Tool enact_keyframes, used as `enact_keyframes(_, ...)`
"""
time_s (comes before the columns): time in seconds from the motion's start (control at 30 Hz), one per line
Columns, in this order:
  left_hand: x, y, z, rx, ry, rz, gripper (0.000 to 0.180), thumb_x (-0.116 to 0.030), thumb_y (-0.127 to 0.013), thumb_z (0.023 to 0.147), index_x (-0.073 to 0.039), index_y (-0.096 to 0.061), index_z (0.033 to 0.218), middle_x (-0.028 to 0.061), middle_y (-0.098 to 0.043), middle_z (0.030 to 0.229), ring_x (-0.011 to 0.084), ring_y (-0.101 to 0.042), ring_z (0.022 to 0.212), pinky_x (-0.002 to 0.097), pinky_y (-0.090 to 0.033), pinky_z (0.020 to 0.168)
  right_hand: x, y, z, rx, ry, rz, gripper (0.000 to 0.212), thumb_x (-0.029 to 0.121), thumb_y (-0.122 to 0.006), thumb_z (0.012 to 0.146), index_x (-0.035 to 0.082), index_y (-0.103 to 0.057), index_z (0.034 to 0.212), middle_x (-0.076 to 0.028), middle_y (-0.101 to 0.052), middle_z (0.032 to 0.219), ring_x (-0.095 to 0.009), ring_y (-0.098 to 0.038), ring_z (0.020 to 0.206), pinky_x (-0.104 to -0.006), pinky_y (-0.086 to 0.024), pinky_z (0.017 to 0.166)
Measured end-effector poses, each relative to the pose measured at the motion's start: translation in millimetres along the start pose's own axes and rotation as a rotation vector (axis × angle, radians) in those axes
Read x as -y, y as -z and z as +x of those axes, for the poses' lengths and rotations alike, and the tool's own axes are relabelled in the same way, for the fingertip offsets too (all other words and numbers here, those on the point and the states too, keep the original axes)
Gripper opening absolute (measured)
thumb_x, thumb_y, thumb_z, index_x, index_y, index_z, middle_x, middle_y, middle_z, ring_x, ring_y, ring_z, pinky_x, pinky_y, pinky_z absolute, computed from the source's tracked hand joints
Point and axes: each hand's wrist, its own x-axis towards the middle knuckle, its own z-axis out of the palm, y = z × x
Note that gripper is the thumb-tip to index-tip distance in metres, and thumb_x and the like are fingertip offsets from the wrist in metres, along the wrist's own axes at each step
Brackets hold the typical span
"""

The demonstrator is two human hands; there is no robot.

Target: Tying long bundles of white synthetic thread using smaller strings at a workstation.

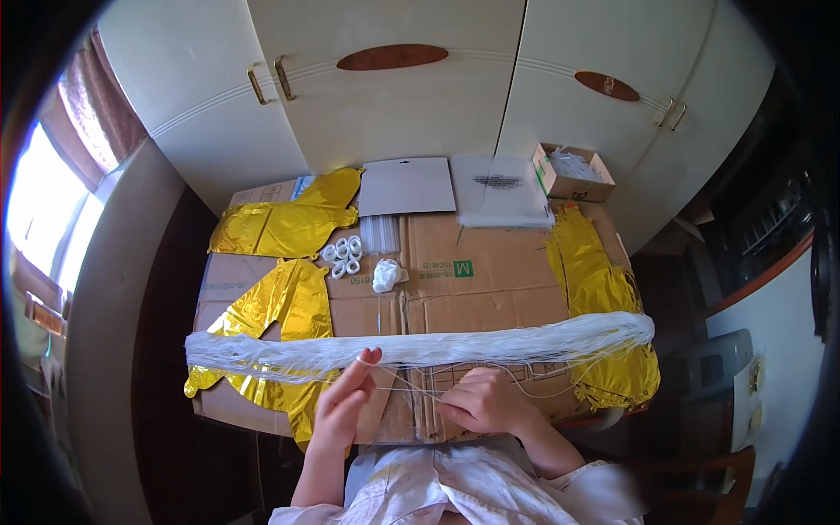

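A long hank of white string (pixel 472 347) stretches from left to right across a cardboard-topped table (pixel 490 302). On its near side my left hand (pixel 339 411) is raised with its fingers together, and a strand of string loops around the fingertips. Crossing strands (pixel 407 388) run from there to my right hand (pixel 484 402). That hand is closed in a pinch on the string, its knuckles up. Just beyond the hank lies a thin, needle-like rod (pixel 379 317), close to a crumpled white wad (pixel 388 276).
Gold foil balloons lie flat at the far left (pixel 289 227), near left (pixel 280 302) and right (pixel 604 280). Several white ring-shaped rolls (pixel 343 254) sit beside clear tubes (pixel 380 234). Behind are a grey-white card (pixel 408 185), clear plastic bags (pixel 500 192) and an open box (pixel 579 185). Cabinets (pixel 394 105) back the table.
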Motion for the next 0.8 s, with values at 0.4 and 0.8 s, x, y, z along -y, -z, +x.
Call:
enact_keyframes(0.4, -7, -10, -13, -0.001, 0.112, -0.639, 0.016, -0.014, -0.060, 0.079, 0.000, -0.061, 0.086, 0.0062, -0.058, 0.071, 0.0177, -0.049, 0.069, 0.0344, -0.039, 0.062, -10, -18, -1, -0.005, -0.035, 0.215, 0.010, 0.012, -0.064, 0.081, 0.005, -0.061, 0.075, -0.008, -0.060, 0.070, -0.026, -0.059, 0.067, -0.0365, -0.051, 0.072)
enact_keyframes(0.8, -8, -8, -12, 0.329, 0.157, -0.581, 0.016, -0.014, -0.054, 0.089, -0.001, -0.062, 0.092, 0.0122, -0.063, 0.084, 0.0161, -0.055, 0.079, 0.0326, -0.042, 0.077, -11, -21, -5, -0.065, -0.059, 0.087, 0.008, 0.013, -0.066, 0.079, 0.006, -0.064, 0.079, -0.006, -0.063, 0.072, -0.025, -0.061, 0.068, -0.0349, -0.049, 0.068)
